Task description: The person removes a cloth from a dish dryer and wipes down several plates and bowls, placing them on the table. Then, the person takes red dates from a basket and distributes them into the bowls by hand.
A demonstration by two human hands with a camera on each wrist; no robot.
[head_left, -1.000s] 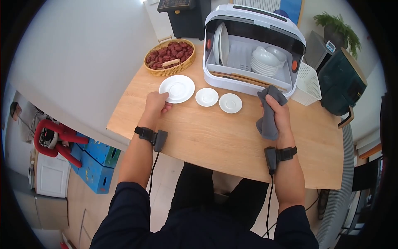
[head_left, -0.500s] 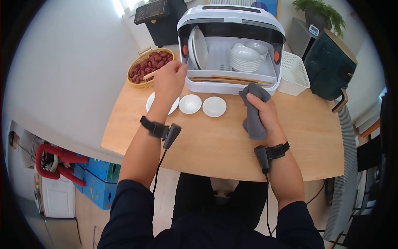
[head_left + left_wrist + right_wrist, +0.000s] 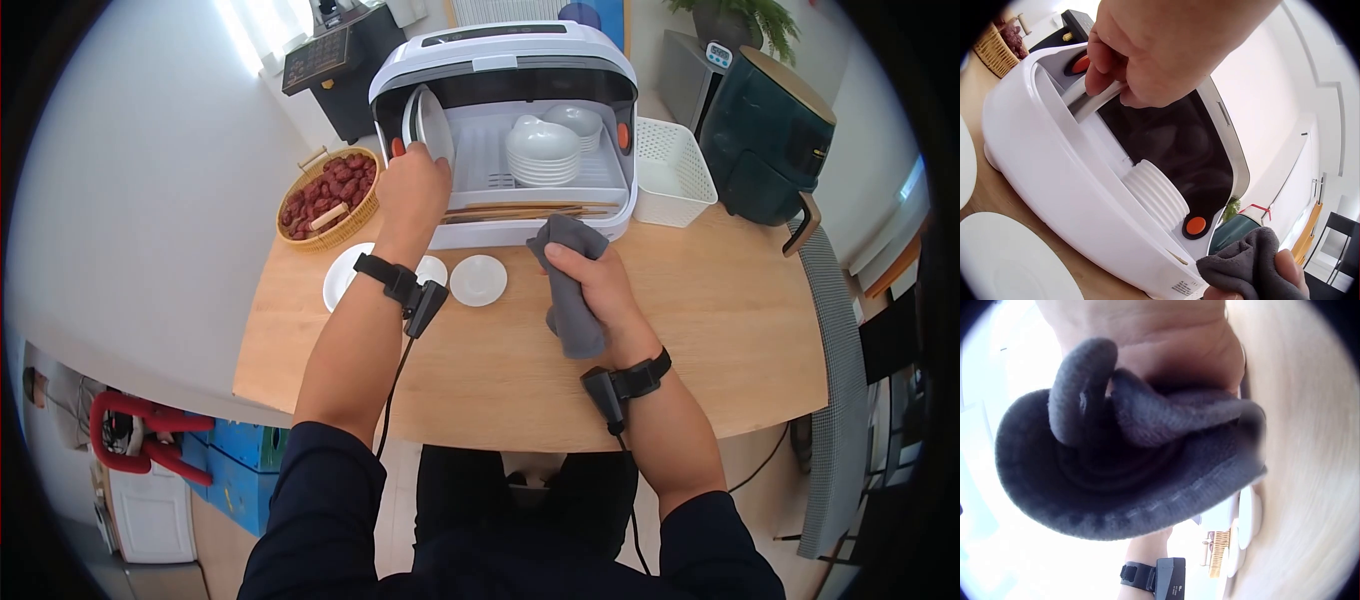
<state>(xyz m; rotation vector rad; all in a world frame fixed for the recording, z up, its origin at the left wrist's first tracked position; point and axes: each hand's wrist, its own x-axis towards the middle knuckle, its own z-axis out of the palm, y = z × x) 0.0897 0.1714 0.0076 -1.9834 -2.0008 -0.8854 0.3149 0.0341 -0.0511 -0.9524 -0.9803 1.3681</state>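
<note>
A plate [image 3: 435, 125] upright at the left of the rack [image 3: 545, 235] is pinched by the left hand [image 3: 415, 195], which partly hides it. The right hand's [image 3: 603, 290] grip on a gray cloth [image 3: 575, 315] is partly obscured; two dishes [image 3: 346, 274] lie half-covered by the left arm [image 3: 352, 350]. Moments earlier, the left hand was nearer the basket [image 3: 289, 228].

- Middle saucer [image 3: 433, 269], partly behind the left wrist [image 3: 387, 272].
- Upright plate [image 3: 434, 125], partly behind the left hand [image 3: 415, 195].
- Right hand [image 3: 603, 290], fingers mostly hidden by gray cloth [image 3: 574, 300].
- Plant [image 3: 765, 22], cut off at top in head view.
- Label [image 3: 1184, 287], print too small to read.
</note>
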